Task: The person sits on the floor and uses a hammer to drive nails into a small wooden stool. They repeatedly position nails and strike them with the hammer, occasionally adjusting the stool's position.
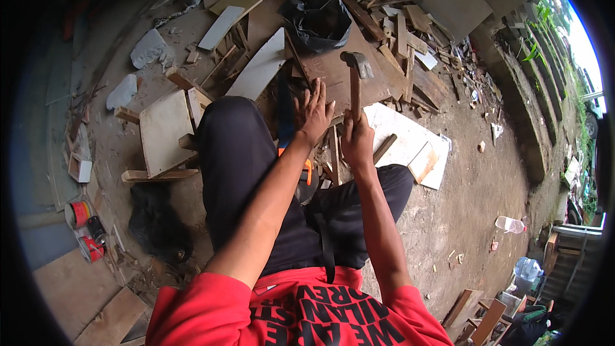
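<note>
My right hand point(357, 140) is wrapped round the wooden handle of a claw hammer point(356, 86), which stands upright with its metal head at the top. To its left, my left hand point(312, 112) reaches forward with fingers stretched out over the near part of a brown wooden board point(333, 69). Its fingertips appear to rest on the board, by some pale marks. Beneath my left forearm shows an orange handle point(309, 172), partly hidden by the arm; a dark blade-like strip lies beyond it. Whether a nail stands at my fingers cannot be made out.
A black plastic bag point(316, 22) sits on the board's far side. White panels point(259, 64) and wood scraps point(402, 45) surround it. A small wooden frame piece point(165, 131) stands left of my knee, near red cans point(80, 214). A plastic bottle point(510, 224) lies right.
</note>
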The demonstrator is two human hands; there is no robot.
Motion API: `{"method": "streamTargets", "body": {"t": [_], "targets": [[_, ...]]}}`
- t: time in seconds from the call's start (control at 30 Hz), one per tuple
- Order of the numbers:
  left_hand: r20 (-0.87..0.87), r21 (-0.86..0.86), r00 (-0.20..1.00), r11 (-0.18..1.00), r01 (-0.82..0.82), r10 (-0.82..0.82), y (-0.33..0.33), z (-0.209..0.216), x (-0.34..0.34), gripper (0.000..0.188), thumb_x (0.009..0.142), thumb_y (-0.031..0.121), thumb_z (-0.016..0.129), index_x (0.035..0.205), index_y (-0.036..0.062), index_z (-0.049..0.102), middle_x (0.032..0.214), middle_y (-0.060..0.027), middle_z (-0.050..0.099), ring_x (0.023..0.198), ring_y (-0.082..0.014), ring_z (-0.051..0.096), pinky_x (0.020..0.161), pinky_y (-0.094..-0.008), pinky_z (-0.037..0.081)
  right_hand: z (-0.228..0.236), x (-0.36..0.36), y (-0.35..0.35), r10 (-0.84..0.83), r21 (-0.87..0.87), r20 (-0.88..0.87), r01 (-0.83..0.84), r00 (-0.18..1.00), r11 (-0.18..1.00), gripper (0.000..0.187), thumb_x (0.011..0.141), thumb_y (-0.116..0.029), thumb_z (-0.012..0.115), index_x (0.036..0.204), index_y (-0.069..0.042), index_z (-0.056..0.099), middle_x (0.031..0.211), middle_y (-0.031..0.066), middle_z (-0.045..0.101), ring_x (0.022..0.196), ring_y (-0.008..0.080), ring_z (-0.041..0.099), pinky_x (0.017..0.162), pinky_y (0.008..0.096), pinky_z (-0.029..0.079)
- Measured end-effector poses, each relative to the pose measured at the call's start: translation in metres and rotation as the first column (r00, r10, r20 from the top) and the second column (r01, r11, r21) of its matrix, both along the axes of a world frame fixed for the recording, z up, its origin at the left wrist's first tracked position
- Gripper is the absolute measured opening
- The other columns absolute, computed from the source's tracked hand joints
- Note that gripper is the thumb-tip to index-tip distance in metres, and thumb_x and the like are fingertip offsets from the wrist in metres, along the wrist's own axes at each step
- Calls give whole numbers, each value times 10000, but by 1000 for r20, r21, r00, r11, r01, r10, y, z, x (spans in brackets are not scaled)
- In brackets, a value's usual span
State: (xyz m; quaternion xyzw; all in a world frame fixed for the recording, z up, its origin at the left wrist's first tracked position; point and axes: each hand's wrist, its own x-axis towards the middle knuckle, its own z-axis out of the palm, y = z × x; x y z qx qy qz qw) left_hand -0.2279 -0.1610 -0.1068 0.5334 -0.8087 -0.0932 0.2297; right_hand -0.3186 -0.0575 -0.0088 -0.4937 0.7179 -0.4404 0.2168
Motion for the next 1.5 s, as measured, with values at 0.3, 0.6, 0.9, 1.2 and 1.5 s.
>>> {"method": "streamTargets", "body": {"t": [0.3,0.6,0.9,1.2,1.5], "targets": [[-42,50,999,999,3,-1,3,-5,8,679,980,478,507,1533,115,356,1630,-23,285,1352,-356,454,1072,-642,343,-7,-18,7,31,111,-115,-18,993,994,250,995,-199,551,994,51,555,754,353,619,774,530,633,652,550,491],[-17,27,1000,999,16,-16,-2,0,5,644,969,461,536,1503,122,415,1611,-17,326,1336,-344,460,1062,-632,354,-33,-45,12,6,294,-98,23,995,955,332,1012,-258,527,1026,52,644,736,263,649,716,373,674,645,454,505],[-64,-328,997,944,27,-51,-52,9,-7,188,888,268,658,897,113,764,1148,-25,708,1074,-231,593,933,-461,409,-91,-10,85,-336,136,354,307,873,942,389,1066,-326,486,831,-24,555,616,-24,423,571,65,371,500,293,314],[-576,-58,817,995,-81,33,23,33,63,170,791,99,675,785,45,514,738,-125,585,733,-339,608,655,-426,489,-108,-17,59,-198,-57,476,255,857,965,443,1058,-450,471,743,-149,389,531,-62,348,421,44,332,371,244,268],[-700,240,646,952,-189,304,113,99,210,123,864,96,735,896,12,650,793,-63,699,728,-111,670,666,-291,526,-19,83,37,85,-91,706,-29,703,995,455,1029,-514,494,808,-126,406,551,-45,348,391,60,321,334,234,248]]}}
